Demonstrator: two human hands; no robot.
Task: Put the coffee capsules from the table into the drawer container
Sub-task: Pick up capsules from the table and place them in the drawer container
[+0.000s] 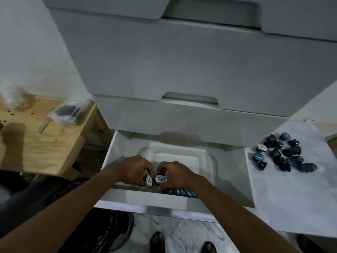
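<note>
Both hands low centre over the container (209,157): left hand (135,170) and right hand (175,173) each pinch one capsule. Several capsules (179,191) already inside; a cluster (284,154) waits on the tabletop (291,198), right.

This is looking like a room in a home. A tall white drawer unit (182,66) is standing against a plain wall, flanked by a plywood table (36,143) on the left, over marble-patterned flooring (175,232) where sandalled feet (157,241) are showing.
</note>
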